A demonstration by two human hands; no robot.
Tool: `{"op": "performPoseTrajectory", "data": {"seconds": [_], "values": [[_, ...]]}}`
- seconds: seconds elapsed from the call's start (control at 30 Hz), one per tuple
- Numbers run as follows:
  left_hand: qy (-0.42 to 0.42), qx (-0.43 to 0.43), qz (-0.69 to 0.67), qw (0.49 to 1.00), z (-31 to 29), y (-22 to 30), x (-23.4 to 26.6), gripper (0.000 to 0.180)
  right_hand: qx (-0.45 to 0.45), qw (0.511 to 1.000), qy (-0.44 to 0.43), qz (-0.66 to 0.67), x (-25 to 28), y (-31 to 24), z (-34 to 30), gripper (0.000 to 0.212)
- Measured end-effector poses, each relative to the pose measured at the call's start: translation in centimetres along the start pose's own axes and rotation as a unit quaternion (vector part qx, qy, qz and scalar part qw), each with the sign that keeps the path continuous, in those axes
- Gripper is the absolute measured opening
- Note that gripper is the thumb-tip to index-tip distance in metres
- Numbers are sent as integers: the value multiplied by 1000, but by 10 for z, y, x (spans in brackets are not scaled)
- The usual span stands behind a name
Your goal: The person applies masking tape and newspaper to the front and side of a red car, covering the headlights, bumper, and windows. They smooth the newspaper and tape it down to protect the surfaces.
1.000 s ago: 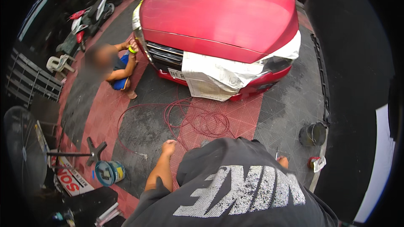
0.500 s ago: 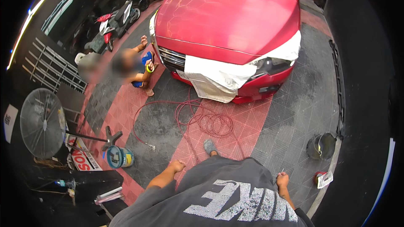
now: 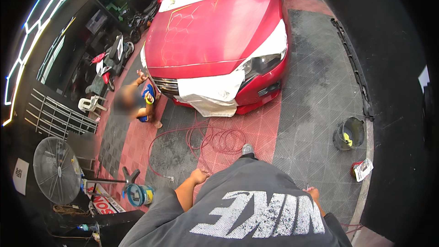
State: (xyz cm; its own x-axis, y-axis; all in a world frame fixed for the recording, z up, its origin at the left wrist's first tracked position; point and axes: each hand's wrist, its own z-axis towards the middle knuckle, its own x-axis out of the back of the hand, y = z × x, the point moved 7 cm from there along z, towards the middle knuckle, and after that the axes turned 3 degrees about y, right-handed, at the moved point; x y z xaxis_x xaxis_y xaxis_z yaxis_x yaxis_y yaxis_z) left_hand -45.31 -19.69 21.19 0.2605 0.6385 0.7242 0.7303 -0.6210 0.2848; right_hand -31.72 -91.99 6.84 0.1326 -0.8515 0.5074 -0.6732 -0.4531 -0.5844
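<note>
My left hand [image 3: 200, 176] hangs at my left side above the tiled floor, its fingers loosely curled, and nothing shows in it. On my other side, my right hand [image 3: 313, 193] is partly hidden by my dark shirt [image 3: 256, 183]. A thin pale stick [image 3: 307, 187] juts up from its closed fingers; it is too small to name surely. Neither hand touches the red car [image 3: 206, 32] ahead. White masking sheets [image 3: 211, 89] cover part of its front bumper, a headlight's edge and the windscreen base. My grey shoe [image 3: 247, 149] is on the floor beside a coiled red hose [image 3: 224, 141].
A person [image 3: 145, 103] crouches by the car's front left corner. At left stand a large fan [image 3: 57, 170], a blue bucket [image 3: 139, 195], a white chair [image 3: 91, 104] and a scooter [image 3: 106, 71]. A black bucket [image 3: 350, 133] and a red can [image 3: 356, 170] line the right wall.
The view has swung, so the car now lies further left and higher. My visible foot is a different distance along the floor, nearer the hose coil. Both hands stay low at my sides.
</note>
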Motion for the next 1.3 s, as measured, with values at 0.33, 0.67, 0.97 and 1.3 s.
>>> {"op": "performPoseTrajectory", "data": {"seconds": [0.33,0.67,0.97,1.3], "values": [[-33,7,-57,998,116,66,-28,48,41,999,25,2,-14,-73,49,22],[-25,28,-183,982,293,148,-2,43,32,987,158,10,41,-297,216,15],[103,37,-242,964,404,258,139,37,319,932,158,-63,-13,-638,311,33],[239,213,-326,890,331,232,41,34,753,613,185,-151,-123,-1243,327,26]]}}
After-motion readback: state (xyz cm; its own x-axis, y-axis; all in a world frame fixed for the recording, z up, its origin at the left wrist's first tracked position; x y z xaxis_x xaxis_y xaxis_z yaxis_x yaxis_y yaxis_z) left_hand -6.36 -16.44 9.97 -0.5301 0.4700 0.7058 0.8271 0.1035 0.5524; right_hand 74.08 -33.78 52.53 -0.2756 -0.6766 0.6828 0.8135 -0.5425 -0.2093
